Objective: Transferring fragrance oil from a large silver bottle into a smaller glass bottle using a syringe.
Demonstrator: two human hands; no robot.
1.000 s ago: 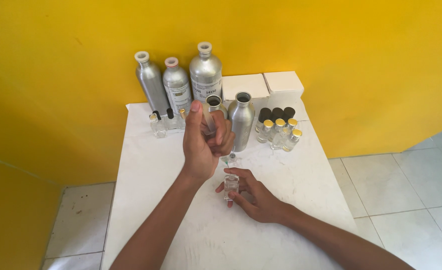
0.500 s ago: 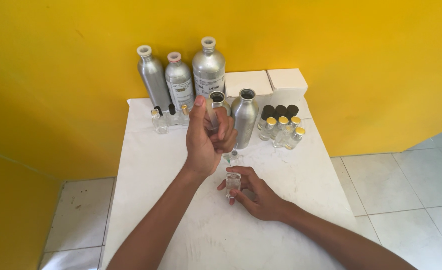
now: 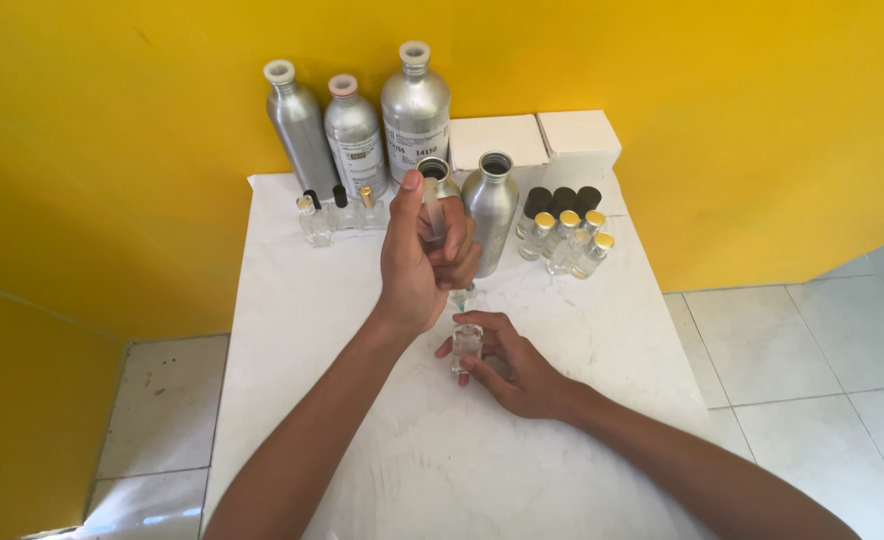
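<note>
My left hand is closed around a clear syringe, thumb on top of its plunger, the tip pointing down. Directly beneath the tip stands a small clear glass bottle on the white table. My right hand holds that bottle upright between thumb and fingers. Behind my left hand stand two open silver aluminium bottles, one partly hidden and one beside it.
Three capped silver aluminium bottles line the yellow wall. Two white boxes sit at the back right. Small glass vials with gold and black caps cluster at the right and back left. Tiled floor lies around the table.
Both hands stay almost where they were, syringe still above the small bottle. My view has shifted slightly.
</note>
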